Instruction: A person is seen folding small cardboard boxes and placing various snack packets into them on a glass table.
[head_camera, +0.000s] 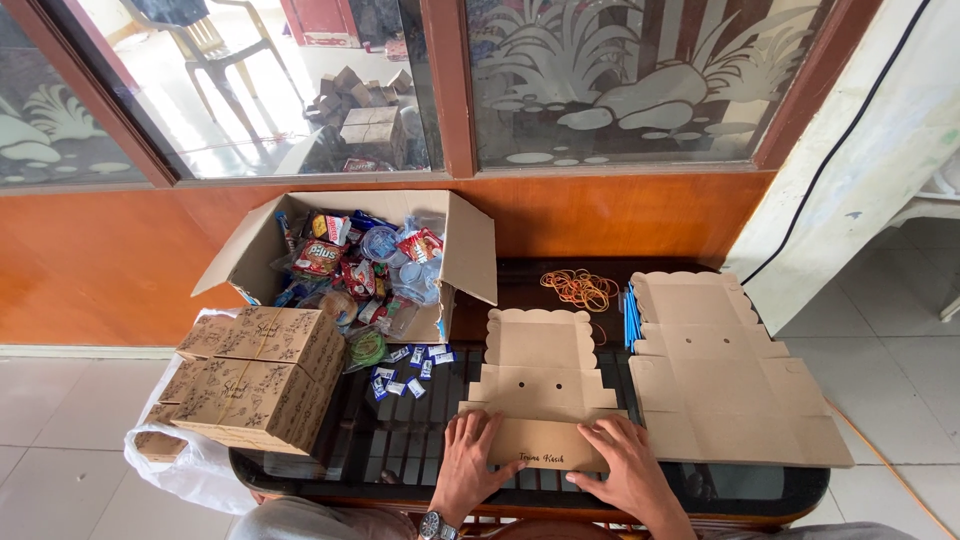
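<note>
Two bare hands press flat on an unfolded cardboard box blank on a dark glass table.

At far left, a stack of folded brown patterned boxes (255, 385) sits on the table's (400, 440) corner above a white plastic bag (185, 465). Behind it an open carton (455, 245) holds assorted snack packets (360, 265), and small blue-and-white sachets (410, 370) lie scattered on the glass just in front. The left hand (470, 460), a watch at its wrist, lies palm down with fingers spread on the near-left edge of the flat box blank (540, 375); it clamps nothing. The right hand (625, 470) rests the same way on the blank's near-right edge, fingers spread, gripping nothing. The blank lies at the table's near middle. Behind it lies a heap of orange rubber bands (580, 288). To the right sits a pile of larger flat blanks (720, 380).
</note>
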